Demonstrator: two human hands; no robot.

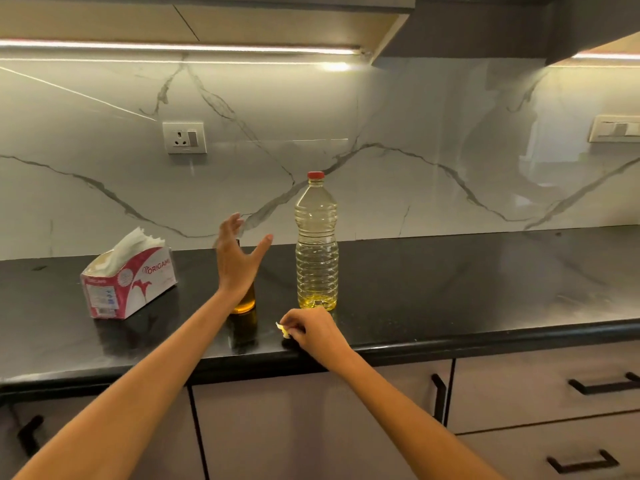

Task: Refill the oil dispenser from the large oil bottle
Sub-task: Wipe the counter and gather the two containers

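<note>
Near the bench [450, 327] edge, the right hand [313, 332] pinches a small yellowish scrap [284, 331]. Just beyond, the left hand [239, 261] is spread wide before the upright oil dispenser [245, 303], nearest it. The capped large oil bottle [317, 244] stands right, directly beyond the right hand.

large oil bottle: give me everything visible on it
The large oil bottle is clear ribbed plastic with a red screw cap, which is on. It stands upright on the black countertop, near the marble backsplash. Only a shallow layer of yellow oil shows at its base; the rest looks empty. No label is visible. Nothing touches it: the left hand is open beside it and the right hand, pinching a small scrap, lies just in front.
</note>
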